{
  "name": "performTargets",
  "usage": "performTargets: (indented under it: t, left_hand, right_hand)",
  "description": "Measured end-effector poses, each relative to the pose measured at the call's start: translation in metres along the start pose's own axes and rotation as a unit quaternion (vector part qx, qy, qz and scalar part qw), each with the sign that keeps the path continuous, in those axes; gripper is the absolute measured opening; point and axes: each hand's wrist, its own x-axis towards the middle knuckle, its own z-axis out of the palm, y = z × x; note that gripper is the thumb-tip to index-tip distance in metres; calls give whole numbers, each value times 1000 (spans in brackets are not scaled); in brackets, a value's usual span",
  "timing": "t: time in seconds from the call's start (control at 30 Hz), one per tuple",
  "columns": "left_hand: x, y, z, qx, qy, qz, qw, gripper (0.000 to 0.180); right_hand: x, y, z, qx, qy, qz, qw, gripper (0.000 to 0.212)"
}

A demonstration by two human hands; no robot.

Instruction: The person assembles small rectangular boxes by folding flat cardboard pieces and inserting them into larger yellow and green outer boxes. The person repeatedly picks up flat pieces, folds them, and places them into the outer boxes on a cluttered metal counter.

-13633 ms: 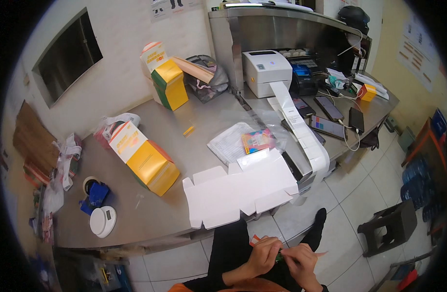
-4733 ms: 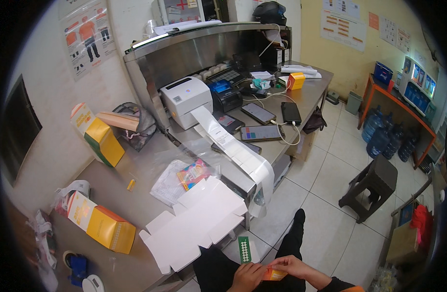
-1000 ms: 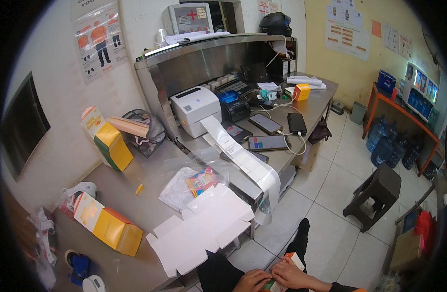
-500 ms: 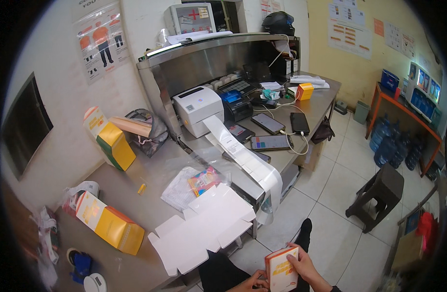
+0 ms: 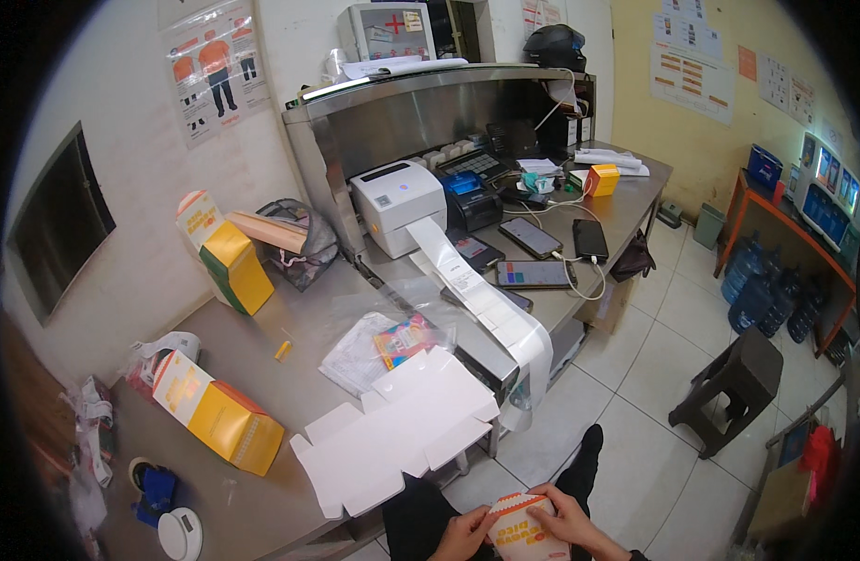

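Low in front, over my lap, I hold a small white cardboard box [image 5: 528,530] with yellow lettering and an orange zigzag band along its top. My left hand [image 5: 462,537] pinches its left edge. The fingers of my right hand [image 5: 563,520] are closed on its upper right side. The box's lower end runs out of view. Beside it, on the steel table, lies an unfolded white carton blank [image 5: 392,435]. Farther left stand a yellow and white folded carton [image 5: 219,411] on its side and an upright yellow and green carton [image 5: 229,257].
A label printer [image 5: 397,206] trails a label strip over the table edge. Phones with cables [image 5: 533,274] lie on the right counter. A blue tape dispenser [image 5: 154,494] and round white scale [image 5: 180,533] sit at lower left. A dark stool [image 5: 729,388] stands on the tiled floor.
The box has turned in my hands, so its zigzag top edge now faces up and its orange side no longer shows. My left hand has risen to its edge. The view has shifted slightly.
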Motion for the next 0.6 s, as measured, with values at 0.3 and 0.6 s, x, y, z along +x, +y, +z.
performTargets:
  t: [0.3,0.6]
  left_hand:
    - [-11,35,-12,34,-5,202,979,24]
    - [-19,58,-24,79,66,195,975,27]
  right_hand:
    - [1,-8,-1,-104,-16,-93,990,27]
    - [-8,-17,3,64,72,-55,994,35]
